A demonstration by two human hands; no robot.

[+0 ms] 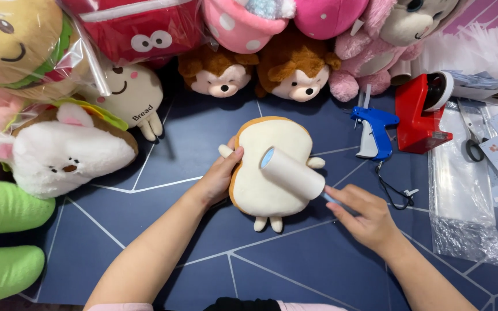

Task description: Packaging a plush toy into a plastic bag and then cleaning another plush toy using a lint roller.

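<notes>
A bread-slice plush toy [260, 184] lies face down in the middle of the dark blue counter [295, 265], its small legs pointing toward the person. The left hand [220, 175] grips the toy's left edge, thumb on top and fingers curled under. The right hand [364, 216] pinches the blue handle of a lint roller [292, 171], whose white roll rests across the toy's back. Just beyond the toy sit two brown monkey plush toys [260, 75], with a white rabbit plush [59, 152] to the left. To the right lie a blue tagging gun [373, 129], a red tape dispenser [422, 112] and clear plastic bags [462, 196].
</notes>
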